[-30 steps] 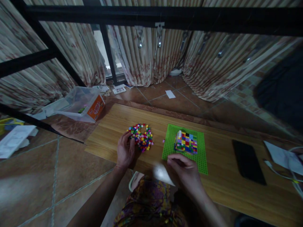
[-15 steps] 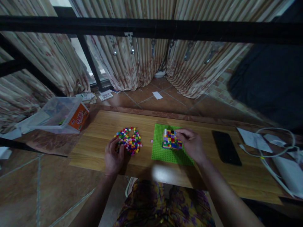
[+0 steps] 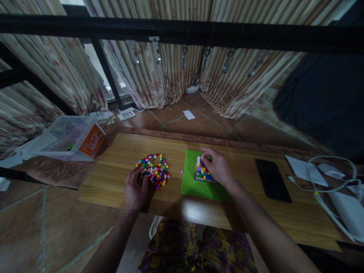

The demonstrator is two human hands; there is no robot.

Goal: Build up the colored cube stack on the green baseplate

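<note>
While the L hand (image 3: 135, 187) rests half-open at the loose bricks (image 3: 155, 173), the R hand (image 3: 217, 167) is narrow over the brick block (image 3: 202, 176) on the green baseplate (image 3: 189, 188); can't tell if it grips sth. Left of the tabletop (image 3: 113, 170), a clear box (image 3: 64, 154) contains sth. green (image 3: 70, 147), & its orange label (image 3: 92, 144) has white characters, too small to read.

On the right of the desk (image 3: 113, 172), a black, flat, phone-like slab (image 3: 273, 180) is laid, with a white sheet (image 3: 301, 168) and a looped white cable (image 3: 327, 211) placed beside it. To the left, a clear plastic bin (image 3: 62, 154) is marked by an orange label (image 3: 92, 143). Patterned curtains (image 3: 170, 79) are hung behind a black bar (image 3: 182, 33); a paper slip (image 3: 189, 115) is seen on the tiled floor (image 3: 173, 120).
</note>
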